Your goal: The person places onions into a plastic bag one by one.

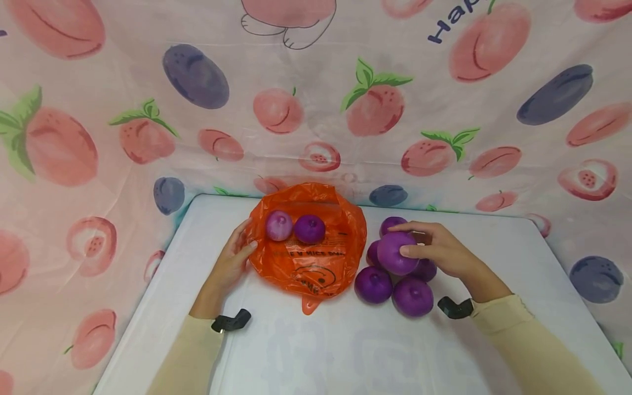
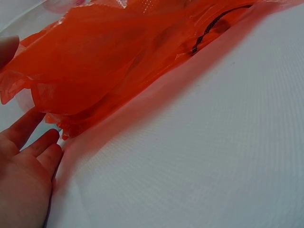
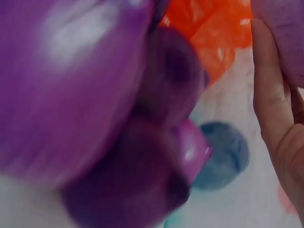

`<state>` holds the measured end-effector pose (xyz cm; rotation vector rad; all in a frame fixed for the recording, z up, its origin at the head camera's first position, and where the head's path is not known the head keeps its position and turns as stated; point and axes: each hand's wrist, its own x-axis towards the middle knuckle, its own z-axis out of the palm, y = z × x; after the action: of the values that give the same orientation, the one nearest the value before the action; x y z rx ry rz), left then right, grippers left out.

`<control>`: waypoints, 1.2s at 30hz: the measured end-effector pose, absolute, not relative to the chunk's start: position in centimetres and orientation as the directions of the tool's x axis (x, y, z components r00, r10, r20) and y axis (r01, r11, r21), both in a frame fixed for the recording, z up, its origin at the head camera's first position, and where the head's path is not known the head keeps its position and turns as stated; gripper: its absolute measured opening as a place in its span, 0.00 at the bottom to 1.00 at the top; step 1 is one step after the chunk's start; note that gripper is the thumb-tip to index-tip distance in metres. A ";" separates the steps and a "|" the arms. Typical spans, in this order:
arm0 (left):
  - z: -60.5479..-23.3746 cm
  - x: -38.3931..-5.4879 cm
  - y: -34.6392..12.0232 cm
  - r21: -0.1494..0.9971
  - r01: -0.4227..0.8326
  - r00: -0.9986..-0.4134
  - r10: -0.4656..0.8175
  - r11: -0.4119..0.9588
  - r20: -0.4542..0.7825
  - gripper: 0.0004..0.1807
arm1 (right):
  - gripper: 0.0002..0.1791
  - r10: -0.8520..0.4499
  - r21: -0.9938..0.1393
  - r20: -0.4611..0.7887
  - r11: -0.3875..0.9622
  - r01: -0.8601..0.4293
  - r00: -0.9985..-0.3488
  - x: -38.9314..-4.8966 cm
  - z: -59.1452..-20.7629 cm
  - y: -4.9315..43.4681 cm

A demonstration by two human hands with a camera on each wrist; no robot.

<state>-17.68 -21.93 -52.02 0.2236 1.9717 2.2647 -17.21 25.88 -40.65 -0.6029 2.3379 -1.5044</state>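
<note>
A bright orange plastic bag point(image 1: 276, 269) with black print lies on the white table, its mouth spread. Inside it are two purple onions, a paler onion point(image 1: 279, 225) and a darker one point(image 1: 310, 229). My left hand point(image 1: 229, 266) is at the bag's left rim, thumb at the edge and fingers touching its outer side; in the left wrist view the hand point(image 2: 23, 175) has loosely extended fingers. My right hand point(image 1: 444, 252) grips a purple onion point(image 1: 396, 253) between thumb and fingers, above several other onions point(image 1: 413, 296). The right wrist view shows the held onion point(image 3: 287, 38) at the upper right.
More loose onions, such as a dark onion point(image 1: 373, 285) and one at the back point(image 1: 393, 224), sit right of the bag. A fruit-printed cloth point(image 1: 306, 115) hangs behind and beside the white table point(image 1: 306, 356). Black wrist mounts point(image 1: 455, 308) sit on both forearms.
</note>
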 end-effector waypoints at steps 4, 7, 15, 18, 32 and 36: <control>-52.0 -17.7 -22.0 0.993 0.007 -0.981 0.192 -0.117 0.029 0.35 | 0.24 -0.499 -0.909 -0.004 0.363 -0.205 -0.867 -17.4 -39.8 24.0; -51.9 -17.7 -22.0 0.995 0.013 -0.981 0.190 -0.100 0.032 0.35 | 0.23 -0.506 -0.918 0.004 0.340 -0.204 -0.862 -17.8 -39.5 22.7; -51.8 -17.8 -21.9 0.996 0.009 -0.982 0.189 -0.084 0.025 0.35 | 0.25 -0.465 -0.956 -0.058 0.280 -0.084 -0.884 -18.4 -39.1 19.5; -51.9 -17.8 -21.9 0.996 0.012 -0.981 0.191 -0.085 0.028 0.35 | 0.27 -0.449 -0.962 -0.080 0.268 -0.049 -0.890 -18.6 -39.0 18.4; -51.7 -17.6 -21.9 0.994 0.012 -0.978 0.204 -0.110 0.034 0.35 | 0.23 -0.512 -0.968 -0.009 0.220 -0.121 -0.859 -19.1 -38.5 14.5; -51.7 -17.6 -22.0 0.994 0.009 -0.979 0.201 -0.109 0.031 0.35 | 0.24 -0.509 -0.974 -0.043 0.211 -0.077 -0.860 -19.1 -38.3 13.4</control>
<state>-17.59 -21.98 -51.73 0.2382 2.0049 2.2351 -19.10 13.40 -38.32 -0.5459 2.1380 -1.6876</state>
